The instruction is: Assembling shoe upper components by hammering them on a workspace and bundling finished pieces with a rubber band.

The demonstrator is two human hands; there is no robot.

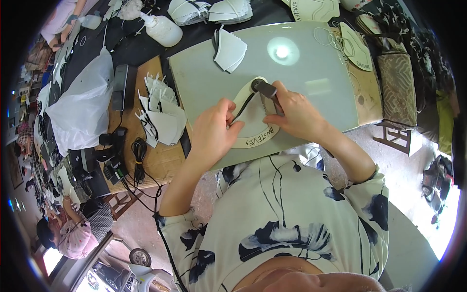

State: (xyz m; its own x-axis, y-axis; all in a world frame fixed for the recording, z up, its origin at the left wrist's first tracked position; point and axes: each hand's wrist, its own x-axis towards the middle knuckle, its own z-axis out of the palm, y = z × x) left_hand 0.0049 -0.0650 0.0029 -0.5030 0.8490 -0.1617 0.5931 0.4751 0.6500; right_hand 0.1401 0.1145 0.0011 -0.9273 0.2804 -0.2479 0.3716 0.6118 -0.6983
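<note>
In my right hand (299, 112) is a small hammer (266, 89), its dark round head resting at the top of a cream card template (242, 95) with a curved rim. Inside that rim lies a white cut piece (253, 116) with a black strip (244, 106) along its left edge. The thumb and forefinger of my left hand (214, 134) close on the left side of the piece, by the lower end of the strip. All this rests on a smooth grey-green plate (311, 63).
More white pieces (229, 51) lie on the plate's far left, with a heap of strip-edged pieces (163, 119) beside it. Farther left are a plastic bag (82, 104), a black power adapter (124, 87) and coiled cable (139, 155). A white bottle (163, 31) stands behind.
</note>
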